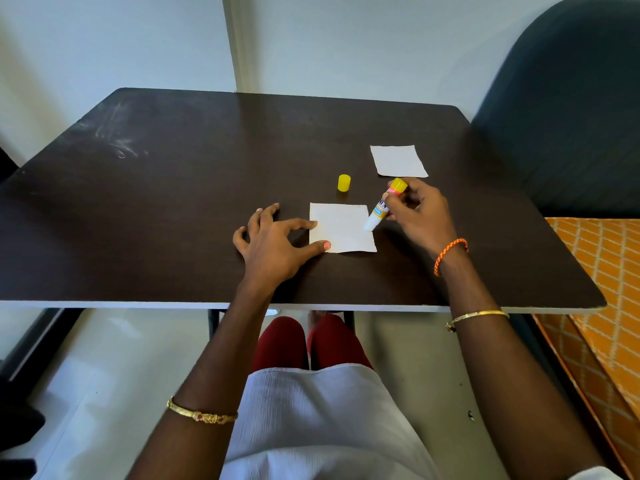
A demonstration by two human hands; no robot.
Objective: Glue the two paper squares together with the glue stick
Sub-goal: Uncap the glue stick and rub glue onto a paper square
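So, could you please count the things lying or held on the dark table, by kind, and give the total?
Paper squares: 2, the near paper square and the far paper square
Glue stick: 1, the glue stick held by the right hand
Cap: 1, the yellow cap
Total: 4

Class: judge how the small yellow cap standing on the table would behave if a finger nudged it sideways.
The yellow cap looks small and hollow, so probably very light and easily shifted. It stands upright on the smooth dark table, so it may slide or tip. Being round, it would likely roll once toppled.
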